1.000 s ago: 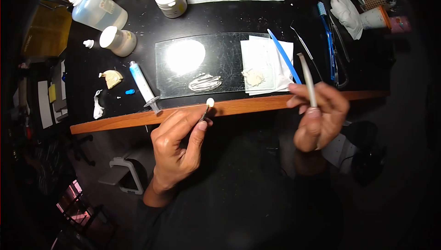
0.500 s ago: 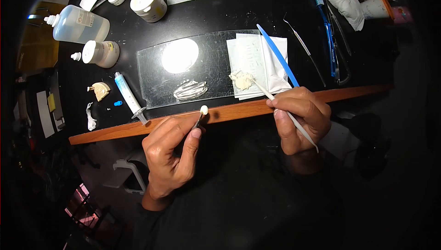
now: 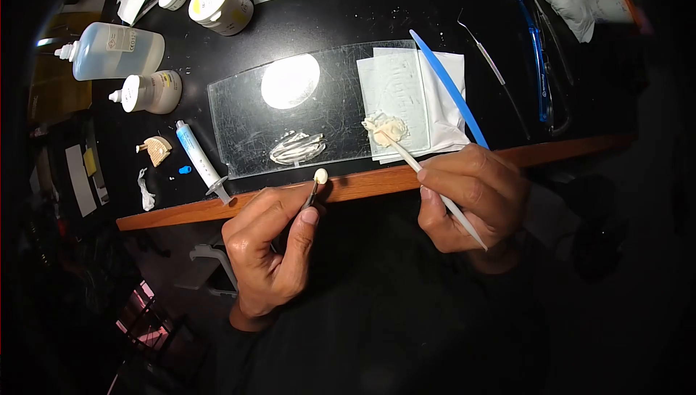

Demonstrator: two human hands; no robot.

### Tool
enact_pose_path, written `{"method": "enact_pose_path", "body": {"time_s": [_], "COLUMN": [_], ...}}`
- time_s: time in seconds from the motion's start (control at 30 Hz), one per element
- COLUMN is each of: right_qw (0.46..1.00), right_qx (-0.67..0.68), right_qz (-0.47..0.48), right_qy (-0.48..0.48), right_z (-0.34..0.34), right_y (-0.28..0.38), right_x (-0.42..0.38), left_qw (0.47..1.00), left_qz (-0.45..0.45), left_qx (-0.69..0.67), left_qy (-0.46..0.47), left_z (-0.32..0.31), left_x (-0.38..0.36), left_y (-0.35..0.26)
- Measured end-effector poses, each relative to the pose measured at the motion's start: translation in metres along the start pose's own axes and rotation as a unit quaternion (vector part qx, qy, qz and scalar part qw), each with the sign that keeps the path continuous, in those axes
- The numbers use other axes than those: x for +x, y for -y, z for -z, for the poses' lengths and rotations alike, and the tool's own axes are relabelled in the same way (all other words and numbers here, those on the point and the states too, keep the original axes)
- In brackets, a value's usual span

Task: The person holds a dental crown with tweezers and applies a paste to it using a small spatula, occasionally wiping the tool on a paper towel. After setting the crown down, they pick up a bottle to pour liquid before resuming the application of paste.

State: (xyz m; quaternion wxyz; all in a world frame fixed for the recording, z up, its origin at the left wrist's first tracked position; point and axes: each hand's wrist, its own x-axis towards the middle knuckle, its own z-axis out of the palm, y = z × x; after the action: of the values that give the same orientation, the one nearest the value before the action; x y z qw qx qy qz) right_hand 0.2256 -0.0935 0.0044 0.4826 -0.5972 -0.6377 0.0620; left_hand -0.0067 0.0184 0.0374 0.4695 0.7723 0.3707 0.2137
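My left hand (image 3: pixel 272 239) pinches a thin dark pin (image 3: pixel 312 193) that carries a small cream-coloured tooth-like piece (image 3: pixel 320 175) just in front of the table's wooden edge. My right hand (image 3: pixel 471 195) grips a thin white spatula (image 3: pixel 428 177) like a pen. Its tip rests in a lump of cream paste (image 3: pixel 384 130) on a white mixing pad (image 3: pixel 399 97), which lies on a glass slab (image 3: pixel 319 105). A grey smear (image 3: pixel 297 148) sits on the glass nearer my left hand.
A blue spatula (image 3: pixel 449 90) lies across the pad. A syringe (image 3: pixel 197 159) lies left of the slab, with bottles (image 3: pixel 112 50) and jars (image 3: pixel 217 5) behind it. A metal probe (image 3: pixel 493 68) and a blue toothbrush (image 3: pixel 533 47) lie at the right. The wooden table edge (image 3: pixel 362 184) runs across.
My right hand has turned the white spatula from upright down to the paste lump, and its tip now sits in the paste. My left hand has held the pin almost still.
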Motion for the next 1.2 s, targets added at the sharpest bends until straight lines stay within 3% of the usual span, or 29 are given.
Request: {"method": "enact_pose_path", "body": {"time_s": [0.47,0.83,1.1,1.2], "right_qw": [1.000,0.984,0.981,0.980], "right_qx": [0.009,0.156,0.146,0.151], "right_qz": [-0.006,0.076,0.119,0.122], "right_qy": [0.006,0.031,0.037,0.044], "right_z": [0.000,-0.002,-0.013,-0.014], "right_y": [0.000,0.006,-0.002,-0.004], "right_x": [-0.002,0.008,0.004,0.003], "left_qw": [0.997,0.996,0.999,0.996], "left_qz": [-0.069,-0.078,-0.030,-0.076], "left_qx": [-0.018,-0.031,-0.041,-0.041], "left_qy": [-0.003,-0.006,0.007,-0.012], "left_z": [0.000,0.000,0.002,-0.001], "left_x": [0.000,0.000,-0.001,0.000], "left_y": [0.012,0.015,0.007,0.016]}}
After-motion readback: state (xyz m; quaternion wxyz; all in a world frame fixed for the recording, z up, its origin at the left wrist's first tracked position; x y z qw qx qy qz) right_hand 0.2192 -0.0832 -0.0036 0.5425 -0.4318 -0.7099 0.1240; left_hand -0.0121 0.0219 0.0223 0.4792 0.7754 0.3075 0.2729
